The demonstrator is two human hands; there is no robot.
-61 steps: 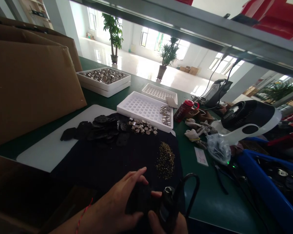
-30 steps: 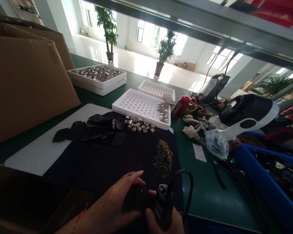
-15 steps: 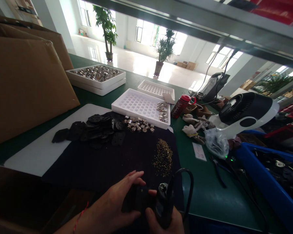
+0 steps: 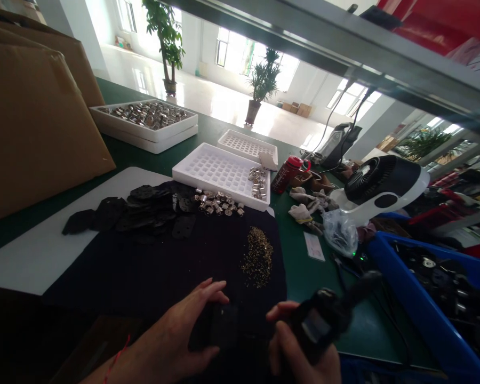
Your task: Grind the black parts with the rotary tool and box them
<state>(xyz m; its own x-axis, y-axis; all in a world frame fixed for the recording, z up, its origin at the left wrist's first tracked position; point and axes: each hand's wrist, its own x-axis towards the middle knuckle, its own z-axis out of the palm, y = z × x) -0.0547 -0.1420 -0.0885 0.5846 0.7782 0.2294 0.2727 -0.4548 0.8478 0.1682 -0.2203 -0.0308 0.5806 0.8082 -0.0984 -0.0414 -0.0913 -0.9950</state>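
Note:
My left hand [image 4: 180,336] grips a flat black part [image 4: 220,326] on the dark cloth mat [image 4: 156,266] at the near edge. My right hand [image 4: 300,357] is shut on a black corded power tool [image 4: 324,317], blurred and tilted away to the right of the part. A small heap of brass screws [image 4: 256,257] lies just beyond both hands. Farther back sit a pile of black flat parts [image 4: 132,210] and a scatter of silver metal pieces [image 4: 218,202].
White grid trays [image 4: 212,168] and a tray of silver parts [image 4: 144,114] stand behind. Cardboard boxes [image 4: 32,117] rise at left. At right are a red bottle [image 4: 286,173], gloves [image 4: 304,208], a fan [image 4: 380,186] and a blue bin [image 4: 420,298].
My right hand has swung the power tool away from the black part, out to the right. My left hand stays on the part. The view has shifted a little.

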